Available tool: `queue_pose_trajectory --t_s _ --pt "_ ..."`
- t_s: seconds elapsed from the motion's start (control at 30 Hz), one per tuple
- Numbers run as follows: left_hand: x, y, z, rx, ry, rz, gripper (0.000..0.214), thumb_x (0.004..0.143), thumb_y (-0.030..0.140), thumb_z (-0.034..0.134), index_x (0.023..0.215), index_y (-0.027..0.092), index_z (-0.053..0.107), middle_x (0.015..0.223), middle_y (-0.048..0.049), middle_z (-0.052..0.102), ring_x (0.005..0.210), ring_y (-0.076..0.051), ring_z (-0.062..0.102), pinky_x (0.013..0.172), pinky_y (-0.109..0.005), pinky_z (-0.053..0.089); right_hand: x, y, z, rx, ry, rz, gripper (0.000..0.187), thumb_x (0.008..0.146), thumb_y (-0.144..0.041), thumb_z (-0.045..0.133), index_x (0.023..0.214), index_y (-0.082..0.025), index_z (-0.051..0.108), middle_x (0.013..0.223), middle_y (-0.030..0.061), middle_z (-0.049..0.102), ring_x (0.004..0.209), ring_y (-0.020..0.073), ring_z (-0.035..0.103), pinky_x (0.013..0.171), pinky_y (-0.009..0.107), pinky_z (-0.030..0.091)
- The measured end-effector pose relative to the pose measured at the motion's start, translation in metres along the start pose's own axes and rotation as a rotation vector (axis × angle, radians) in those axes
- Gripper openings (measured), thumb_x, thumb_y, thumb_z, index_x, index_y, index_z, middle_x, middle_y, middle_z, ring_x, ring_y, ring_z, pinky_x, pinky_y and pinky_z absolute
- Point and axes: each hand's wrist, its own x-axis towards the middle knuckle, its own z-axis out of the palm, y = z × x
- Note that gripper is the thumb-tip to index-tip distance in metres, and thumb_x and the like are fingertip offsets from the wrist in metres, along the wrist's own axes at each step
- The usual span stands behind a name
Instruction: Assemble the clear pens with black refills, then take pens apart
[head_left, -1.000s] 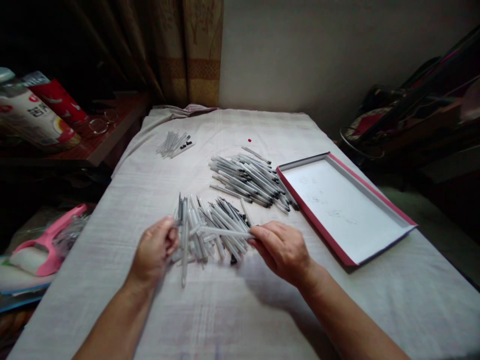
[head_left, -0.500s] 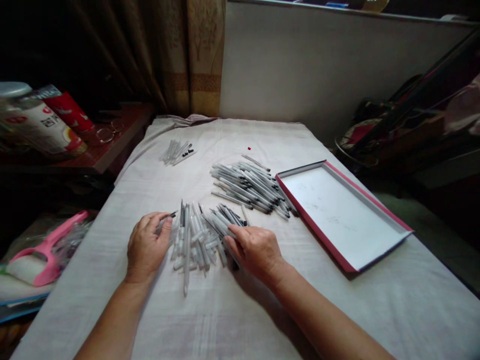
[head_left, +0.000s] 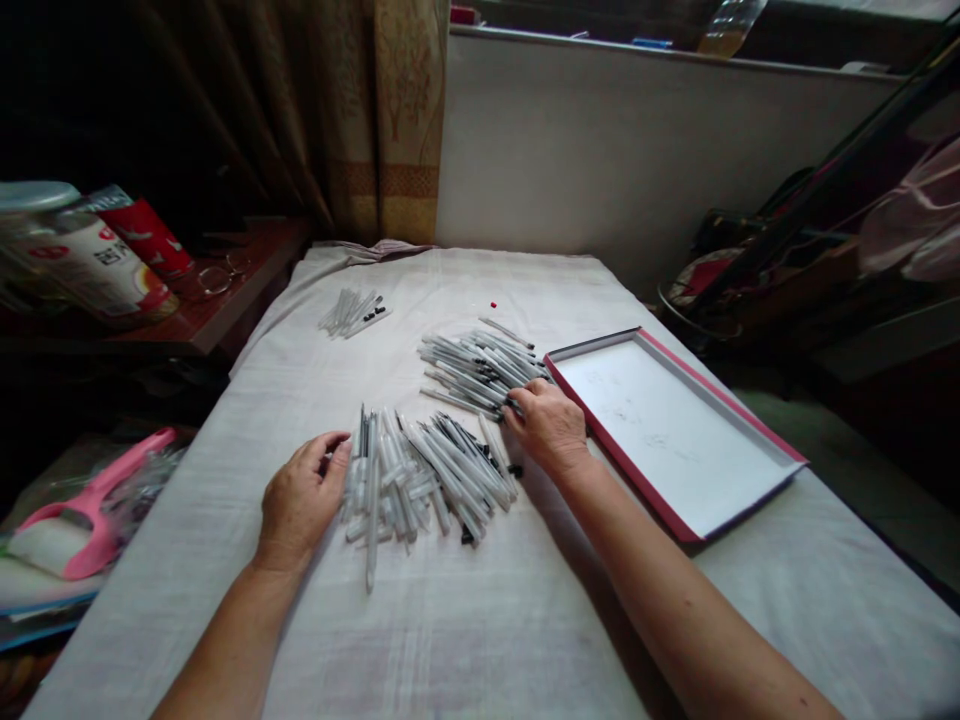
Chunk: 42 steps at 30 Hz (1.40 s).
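My right hand [head_left: 550, 425] reaches into a pile of capped pens [head_left: 469, 355], its fingertips closed at the black end of a pen near the pile's front edge. Just left of the nearer heap, my left hand [head_left: 304, 495] rests with its fingers curled and thumb bent; whatever lies inside them is hidden. Between both hands spreads a heap of clear pen barrels [head_left: 397, 480], some lying crosswise. Dark refills [head_left: 461, 435] with pointed tips lie among them on the right. A black cap [head_left: 468, 536] sits at the heap's near edge.
A shallow red-edged tray [head_left: 675, 420] with a white bottom lies at the right. Farther back are a small group of clear tubes [head_left: 349, 312] with black pieces, and a tiny red piece [head_left: 493, 305]. Jars [head_left: 82, 260] and eyeglasses [head_left: 216, 278] stand on a side table.
My right hand has moved from the barrel heap up and right to the capped pens. The dark tip that stuck out of my left hand no longer shows. The view has shifted slightly.
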Motion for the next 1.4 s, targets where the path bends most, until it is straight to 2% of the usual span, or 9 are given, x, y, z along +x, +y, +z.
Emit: queue_pose_trajectory --t_s 0.33,0.47,0.57,0.63,0.73,0.83,0.97,1.13,1.4 --pt "0.0 -0.01 0.01 -0.059 0.084 0.156 0.033 0.093 0.041 0.042 0.102 0.019 0.065 0.103 -0.0087 0.066 0.096 -0.023 0.064 0.088 -0.034 0.05 0.0 -0.003 0.0 0.05 0.037 0.043 0.016 0.092 -0.028 0.054 0.093 -0.018 0.066 0.094 0.0107 0.068 0.086 0.0233 0.061 0.064 0.03 0.037" --pt "-0.005 0.0 0.009 0.035 0.261 0.366 0.029 0.094 0.034 0.048 0.116 0.018 0.06 0.118 -0.0123 0.062 0.111 -0.027 0.06 0.097 -0.041 0.047 -0.021 -0.005 -0.012 0.412 0.062 0.074 0.017 0.091 -0.029 0.055 0.093 -0.018 0.067 0.086 0.0071 0.071 0.073 0.0193 0.063 0.066 0.029 0.041" --pt "-0.012 0.015 0.005 0.072 0.338 0.54 0.04 0.091 0.031 0.058 0.128 0.019 0.052 0.132 -0.0168 0.053 0.122 -0.03 0.053 0.1 -0.044 0.044 -0.046 -0.012 -0.018 0.768 -0.054 0.018 0.014 0.087 -0.029 0.058 0.088 -0.02 0.068 0.08 0.0037 0.072 0.07 0.0168 0.064 0.066 0.027 0.044" --pt "-0.016 0.022 0.004 0.096 0.315 0.631 0.044 0.089 0.03 0.061 0.131 0.02 0.049 0.136 -0.0175 0.05 0.126 -0.031 0.05 0.102 -0.046 0.042 -0.059 -0.018 -0.018 0.964 -0.161 0.018 0.015 0.085 -0.03 0.059 0.086 -0.02 0.069 0.077 0.0028 0.071 0.071 0.0166 0.064 0.066 0.027 0.046" --pt "-0.019 0.026 0.004 0.093 0.218 0.713 0.037 0.092 0.029 0.057 0.127 0.02 0.051 0.121 -0.0139 0.06 0.114 -0.027 0.058 0.098 -0.044 0.044 -0.067 -0.023 -0.014 1.207 -0.256 0.102 0.016 0.08 -0.033 0.062 0.082 -0.018 0.069 0.073 0.002 0.068 0.067 0.0157 0.062 0.064 0.027 0.047" --pt "-0.019 0.025 0.004 0.036 0.154 0.714 0.021 0.095 0.028 0.052 0.113 0.018 0.057 0.097 -0.0073 0.067 0.091 -0.02 0.064 0.084 -0.033 0.05 -0.066 -0.025 -0.009 1.417 -0.28 0.252 0.018 0.073 -0.035 0.069 0.077 -0.018 0.07 0.067 0.0004 0.066 0.06 0.0128 0.057 0.057 0.025 0.044" --pt "-0.02 0.027 0.003 -0.025 0.132 0.707 0.013 0.095 0.026 0.053 0.102 0.017 0.059 0.087 -0.0046 0.067 0.083 -0.017 0.064 0.078 -0.028 0.05 -0.064 -0.026 -0.007 1.615 -0.33 0.464 0.025 0.066 -0.039 0.076 0.077 -0.017 0.072 0.064 0.0006 0.067 0.052 0.0093 0.051 0.048 0.021 0.038" --pt "-0.023 0.033 0.003 -0.053 0.097 0.709 0.013 0.095 0.027 0.052 0.1 0.018 0.06 0.085 -0.0036 0.069 0.081 -0.018 0.064 0.079 -0.029 0.049 -0.065 -0.023 -0.009 1.674 -0.24 0.53 0.023 0.062 -0.037 0.08 0.074 -0.018 0.075 0.062 0.0021 0.069 0.052 0.0095 0.053 0.049 0.021 0.039" --pt "-0.024 0.033 0.004 -0.032 0.059 0.716 0.022 0.097 0.031 0.046 0.093 0.016 0.062 0.079 -0.0046 0.069 0.076 -0.019 0.064 0.074 -0.031 0.047 -0.069 -0.016 -0.005 1.604 -0.119 0.405 0.011 0.068 -0.029 0.077 0.077 -0.022 0.079 0.064 0.0015 0.07 0.058 0.0122 0.058 0.055 0.024 0.046"
